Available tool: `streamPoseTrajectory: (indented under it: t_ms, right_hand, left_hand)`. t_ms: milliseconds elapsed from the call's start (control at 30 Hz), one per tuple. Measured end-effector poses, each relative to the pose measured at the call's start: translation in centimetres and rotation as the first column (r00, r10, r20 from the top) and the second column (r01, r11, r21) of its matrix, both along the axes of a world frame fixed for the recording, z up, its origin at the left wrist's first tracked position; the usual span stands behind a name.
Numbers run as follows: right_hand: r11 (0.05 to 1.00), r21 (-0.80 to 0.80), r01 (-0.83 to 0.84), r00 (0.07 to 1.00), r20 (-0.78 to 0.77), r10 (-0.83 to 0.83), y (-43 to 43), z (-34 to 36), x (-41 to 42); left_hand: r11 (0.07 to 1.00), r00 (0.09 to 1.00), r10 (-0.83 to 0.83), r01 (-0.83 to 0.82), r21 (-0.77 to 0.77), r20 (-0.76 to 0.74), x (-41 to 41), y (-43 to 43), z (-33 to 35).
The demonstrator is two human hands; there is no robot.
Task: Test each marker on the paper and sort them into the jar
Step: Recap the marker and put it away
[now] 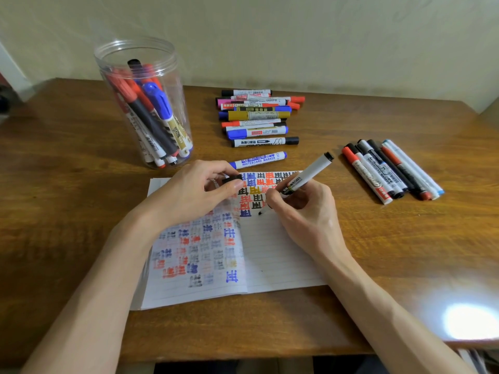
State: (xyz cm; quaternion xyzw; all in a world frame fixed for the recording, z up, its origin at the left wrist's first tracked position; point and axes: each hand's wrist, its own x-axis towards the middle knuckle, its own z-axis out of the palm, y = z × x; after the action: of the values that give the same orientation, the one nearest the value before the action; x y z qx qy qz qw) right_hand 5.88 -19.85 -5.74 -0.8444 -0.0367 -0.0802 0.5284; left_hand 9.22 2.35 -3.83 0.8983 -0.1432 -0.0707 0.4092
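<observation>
Two bare arms take up the lower half of the view, uncovered along all of their visible length. The left forearm [102, 279] is long and lean, broad near the bottom edge (the wide lens swells it there) and narrowing to a slim wrist. The right forearm [378, 300] is just as lean, with faint raised lines of vein or tendon running along it. The left hand [194, 190] has long fingers and smooth, rounded knuckles. The right hand [305, 209] shows one clear tendon ridge across its back. The nails are too small to judge.
</observation>
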Motion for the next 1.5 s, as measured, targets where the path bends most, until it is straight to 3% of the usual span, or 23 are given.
streamPoseTrajectory:
  t_ms: [167, 367, 600, 800, 1067, 1500]
  right_hand:
    - [0.985, 0.166, 0.054, 0.996, -0.080, -0.041, 0.0, 0.9, 0.2]
    - [0.943, 0.331, 0.035, 0.982, -0.189, 0.029, -0.3, 2.7, 2.1]
    - [0.953, 0.288, -0.098, 0.985, -0.109, 0.134, 0.5, 4.4, 5.2]
    - [0.921, 0.387, -0.042, 0.988, -0.123, 0.097, 0.7, 3.0, 5.4]
    - [0.876, 0.473, -0.096, 0.989, -0.057, 0.140, 0.6, 2.7, 5.1]
    - [0.893, 0.379, -0.243, 0.967, 0.018, 0.255, 0.3, 1.7, 5.0]
  left_hand:
    - [1.000, 1.000, 0.006, -0.006, -0.026, 0.024, -0.1, 0.1, 0.2]
    - [0.996, 0.999, 0.017, -0.013, -0.090, 0.038, -0.3, 0.0, 0.5]
    - [0.981, 0.996, 0.078, -0.069, -0.180, 0.043, -0.5, -0.5, 0.7]
    - [0.970, 0.992, 0.115, -0.100, -0.222, 0.054, -0.3, -0.7, 0.5]
    - [0.977, 0.992, 0.106, -0.092, -0.192, 0.067, -0.3, -0.8, 0.4]
    - [0.979, 0.982, 0.102, -0.070, -0.194, 0.159, -0.1, -0.7, 0.2]
